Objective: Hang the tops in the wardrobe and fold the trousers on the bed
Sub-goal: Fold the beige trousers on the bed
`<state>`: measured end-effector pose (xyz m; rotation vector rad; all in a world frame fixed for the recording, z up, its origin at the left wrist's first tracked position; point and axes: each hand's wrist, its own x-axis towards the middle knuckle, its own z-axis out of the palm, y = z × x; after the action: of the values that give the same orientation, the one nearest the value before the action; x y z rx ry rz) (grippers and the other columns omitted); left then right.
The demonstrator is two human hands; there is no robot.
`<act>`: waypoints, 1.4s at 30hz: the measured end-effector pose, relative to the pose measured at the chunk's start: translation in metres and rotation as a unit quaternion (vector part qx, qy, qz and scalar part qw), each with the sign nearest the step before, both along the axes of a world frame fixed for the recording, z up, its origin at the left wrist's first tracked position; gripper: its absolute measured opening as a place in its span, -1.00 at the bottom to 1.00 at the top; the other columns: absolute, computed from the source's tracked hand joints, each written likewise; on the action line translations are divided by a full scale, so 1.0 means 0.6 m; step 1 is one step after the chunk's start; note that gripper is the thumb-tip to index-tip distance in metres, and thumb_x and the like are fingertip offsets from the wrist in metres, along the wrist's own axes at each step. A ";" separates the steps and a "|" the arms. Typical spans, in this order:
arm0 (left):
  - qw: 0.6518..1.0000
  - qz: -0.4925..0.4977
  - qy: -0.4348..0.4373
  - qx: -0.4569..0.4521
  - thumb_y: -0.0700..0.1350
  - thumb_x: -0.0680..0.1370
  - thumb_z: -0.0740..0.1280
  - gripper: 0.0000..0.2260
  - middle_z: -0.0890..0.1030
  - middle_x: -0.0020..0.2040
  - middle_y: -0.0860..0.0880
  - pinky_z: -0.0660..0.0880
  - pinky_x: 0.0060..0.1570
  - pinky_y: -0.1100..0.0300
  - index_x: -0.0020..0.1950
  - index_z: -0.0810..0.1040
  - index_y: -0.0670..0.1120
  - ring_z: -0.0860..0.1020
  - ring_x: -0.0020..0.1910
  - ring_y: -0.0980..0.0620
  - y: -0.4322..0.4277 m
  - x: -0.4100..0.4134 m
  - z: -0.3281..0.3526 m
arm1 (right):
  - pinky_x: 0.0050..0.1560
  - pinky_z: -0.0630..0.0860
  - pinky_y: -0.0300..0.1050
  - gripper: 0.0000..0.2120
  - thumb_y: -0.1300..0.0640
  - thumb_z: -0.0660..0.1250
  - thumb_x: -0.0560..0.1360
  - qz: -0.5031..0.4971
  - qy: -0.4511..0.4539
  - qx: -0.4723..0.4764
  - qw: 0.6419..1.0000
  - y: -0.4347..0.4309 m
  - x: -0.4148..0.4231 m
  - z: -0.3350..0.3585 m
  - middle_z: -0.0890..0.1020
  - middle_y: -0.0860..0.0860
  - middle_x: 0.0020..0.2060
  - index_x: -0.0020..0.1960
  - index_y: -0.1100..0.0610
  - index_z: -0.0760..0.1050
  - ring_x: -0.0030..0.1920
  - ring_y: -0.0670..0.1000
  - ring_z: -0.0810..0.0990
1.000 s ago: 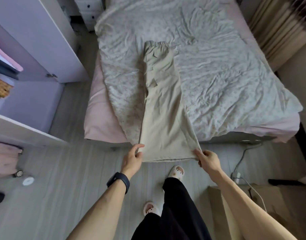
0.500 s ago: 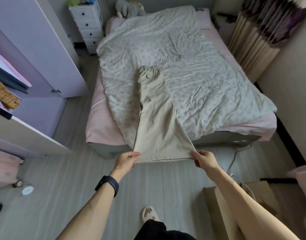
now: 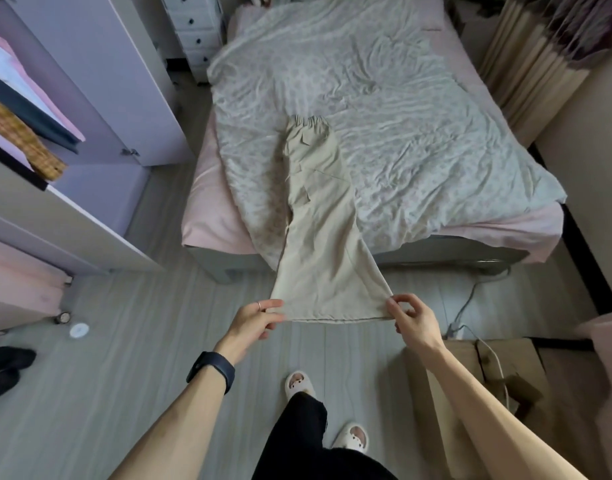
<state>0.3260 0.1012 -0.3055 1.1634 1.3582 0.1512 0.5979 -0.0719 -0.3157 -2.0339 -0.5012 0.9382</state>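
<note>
Illumination: moderate to dim, soft and diffuse, with a cool grey-lilac cast. The brighter side appears to be far right, by the curtain (image 3: 526, 64).

Shadows: faint and soft-edged. The creases of the duvet (image 3: 418, 109) show gentle shading. The trousers (image 3: 318, 244) throw a dull patch onto the cover just to their left. The darkest band lies under the near end of the bed (image 3: 436, 252).

Sharpness: the trousers are in focus, with seams and pocket flaps legible. The far edge and the corners are softer.

Distortion: strong wide-angle bowing. The wardrobe (image 3: 100, 74) door leans outward at left. The left forearm (image 3: 193, 420) and right forearm (image 3: 488, 410) swell toward the near edge.
</note>
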 end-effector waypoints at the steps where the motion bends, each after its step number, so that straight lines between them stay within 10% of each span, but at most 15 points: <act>1: 1.000 -0.019 -0.004 0.010 -0.22 0.45 0.52 -0.66 0.64 -0.08 0.01 0.46 -0.18 0.26 0.18 0.66 0.04 0.57 -0.15 0.08 0.010 0.002 0.009 | -0.15 0.52 -0.03 -0.94 0.00 0.45 0.54 -0.003 0.021 0.013 1.000 0.009 0.005 0.007 0.67 0.03 -0.29 -0.01 -0.05 0.60 -0.29 0.01 0.57; 5: 0.993 -0.060 -0.018 0.098 -0.20 0.31 0.60 -0.54 0.64 -0.03 -0.05 0.52 0.02 0.14 0.17 0.62 -0.02 0.58 -0.09 0.03 0.076 0.030 0.031 | 0.07 0.57 -0.06 -0.61 0.32 0.53 0.42 0.040 0.057 0.045 0.997 0.079 0.049 0.043 0.71 0.06 -0.05 0.19 0.10 0.57 -0.06 0.03 0.68; 9: 0.973 -0.018 0.018 0.230 0.19 0.37 0.52 -0.63 0.71 -0.09 0.07 0.56 0.01 0.09 0.04 0.63 0.00 0.66 -0.10 0.02 0.174 0.068 0.044 | -0.21 0.45 -0.26 -0.93 0.03 0.47 0.52 0.079 -0.129 0.031 0.988 0.180 0.105 0.079 0.68 -0.11 -0.22 -0.02 -0.02 0.60 -0.22 -0.10 0.62; 13: 0.945 -0.063 0.063 0.315 0.15 0.53 0.45 -0.71 0.59 -0.15 0.05 0.43 -0.15 0.29 -0.19 0.58 -0.05 0.56 -0.19 0.12 0.283 0.118 0.066 | -0.22 0.35 -0.28 -0.76 -0.08 0.37 0.59 0.098 -0.224 0.033 0.969 0.293 0.162 0.090 0.56 -0.03 -0.15 -0.03 0.09 0.65 -0.23 -0.06 0.53; 24: 0.953 -0.078 0.052 0.287 0.18 0.63 0.25 -0.53 0.42 -0.41 0.03 0.32 -0.29 0.10 -0.31 0.32 -0.12 0.41 -0.36 0.03 0.572 0.240 0.077 | -0.20 0.34 -0.04 -0.56 -0.14 0.17 0.67 0.042 -0.254 0.016 0.966 0.586 0.252 0.116 0.55 0.02 -0.29 -0.23 0.14 0.49 -0.23 0.07 0.50; 42: 0.954 -0.057 0.123 0.269 0.17 0.57 0.37 -0.85 0.68 -0.09 0.15 0.52 -0.10 0.12 -0.04 0.57 0.11 0.62 -0.07 0.09 0.935 0.480 0.026 | -0.17 0.39 0.01 -0.58 -0.24 0.10 0.64 0.104 -0.199 -0.084 0.971 0.979 0.498 0.025 0.62 0.07 -0.22 -0.01 0.11 0.47 -0.12 0.20 0.55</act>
<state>0.6140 0.6619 -0.2901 1.7613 1.5101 0.3152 0.8964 0.5152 -0.3008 -2.3723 -0.8914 0.7089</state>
